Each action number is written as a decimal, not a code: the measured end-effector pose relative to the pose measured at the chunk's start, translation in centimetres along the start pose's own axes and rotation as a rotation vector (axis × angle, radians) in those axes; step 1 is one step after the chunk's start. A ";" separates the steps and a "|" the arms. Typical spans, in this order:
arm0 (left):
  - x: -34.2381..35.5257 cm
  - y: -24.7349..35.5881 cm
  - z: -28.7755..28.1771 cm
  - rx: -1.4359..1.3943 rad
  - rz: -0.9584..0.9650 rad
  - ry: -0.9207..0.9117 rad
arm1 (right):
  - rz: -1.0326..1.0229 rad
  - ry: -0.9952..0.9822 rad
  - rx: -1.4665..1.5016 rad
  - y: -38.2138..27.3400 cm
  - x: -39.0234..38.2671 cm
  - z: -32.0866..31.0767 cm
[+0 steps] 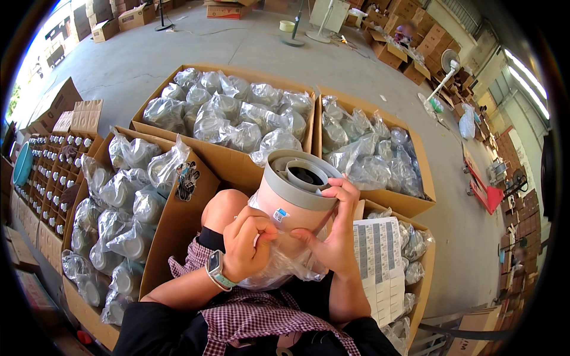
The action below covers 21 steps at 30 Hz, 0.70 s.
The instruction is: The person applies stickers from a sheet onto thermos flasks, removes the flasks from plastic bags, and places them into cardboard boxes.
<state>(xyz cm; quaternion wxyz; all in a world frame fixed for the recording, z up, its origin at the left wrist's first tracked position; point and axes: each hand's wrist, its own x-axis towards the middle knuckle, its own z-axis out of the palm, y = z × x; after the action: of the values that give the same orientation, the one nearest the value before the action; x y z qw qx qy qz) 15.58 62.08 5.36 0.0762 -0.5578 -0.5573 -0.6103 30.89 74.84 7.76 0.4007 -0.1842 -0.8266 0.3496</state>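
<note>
A pink cylindrical housing (303, 216) with a grey rim and a dark round opening stands tilted in front of me. My right hand (332, 231) grips its right side, fingers over the rim and thumb low on the wall. A small blue-and-white sticker (279, 215) is on its front. Crumpled around its lower part is a clear plastic bag (285, 264). My left hand (242, 240) is closed in a pinch at the bag, beside the housing's lower left. Beside my right forearm lies a sheet of printed labels (379, 261).
Cartons of plastic-wrapped parts surround me: a left carton (160, 261), a far carton (312, 142), a far-right carton (409, 207) and a near-right carton (424, 279). A divided crate (44, 184) holds small white-topped pieces. A red pallet jack (488, 193) and a fan (450, 61) stand rightward.
</note>
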 end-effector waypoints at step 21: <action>0.5 0.5 0.0 -0.365 -0.439 0.001 | -0.005 0.016 -0.023 -0.6 -0.2 0.2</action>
<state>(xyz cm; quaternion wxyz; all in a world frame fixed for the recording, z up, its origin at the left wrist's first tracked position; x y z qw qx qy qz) 15.75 62.12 6.06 -0.1591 -0.4278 -0.5455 -0.7029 30.83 74.19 8.01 0.4059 -0.1896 -0.8279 0.3375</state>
